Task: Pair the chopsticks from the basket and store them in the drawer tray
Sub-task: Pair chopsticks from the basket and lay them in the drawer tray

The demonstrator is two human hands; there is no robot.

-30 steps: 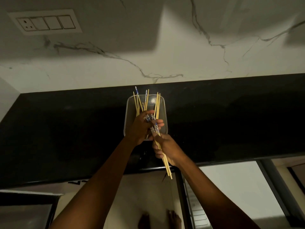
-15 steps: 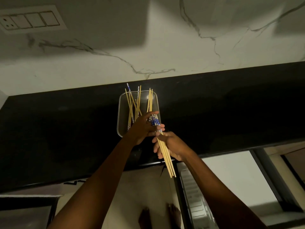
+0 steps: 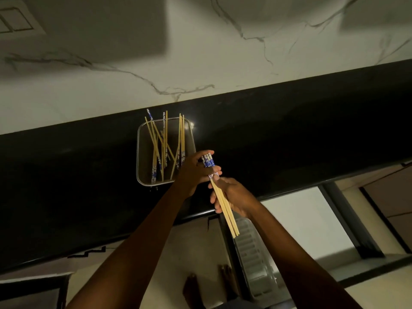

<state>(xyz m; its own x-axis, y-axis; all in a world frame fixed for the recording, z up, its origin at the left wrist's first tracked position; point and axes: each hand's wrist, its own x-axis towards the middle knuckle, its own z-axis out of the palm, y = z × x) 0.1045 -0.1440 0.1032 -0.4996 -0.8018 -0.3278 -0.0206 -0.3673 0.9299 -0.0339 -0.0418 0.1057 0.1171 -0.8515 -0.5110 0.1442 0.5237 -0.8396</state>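
A clear rectangular basket (image 3: pixel 141 152) sits on the black counter and holds several loose bamboo chopsticks (image 3: pixel 163 144) with blue-patterned ends. To its right, both hands hold one bundle of chopsticks (image 3: pixel 225 208). My left hand (image 3: pixel 195 171) grips the blue-patterned top ends. My right hand (image 3: pixel 231 196) wraps around the middle of the bundle. The thin tips point down past the counter edge, above the grey drawer tray (image 3: pixel 252 248).
The black counter (image 3: pixel 89 186) runs across the view below a white marble wall (image 3: pixel 200 52). A switch plate (image 3: pixel 15 21) is at the top left. An open drawer (image 3: pixel 307 219) lies at the lower right. Bare feet (image 3: pixel 196 288) stand on the floor.
Both hands have drawn the bundle out of the basket and to the right. The chopsticks are now lined up together, clear of the basket.
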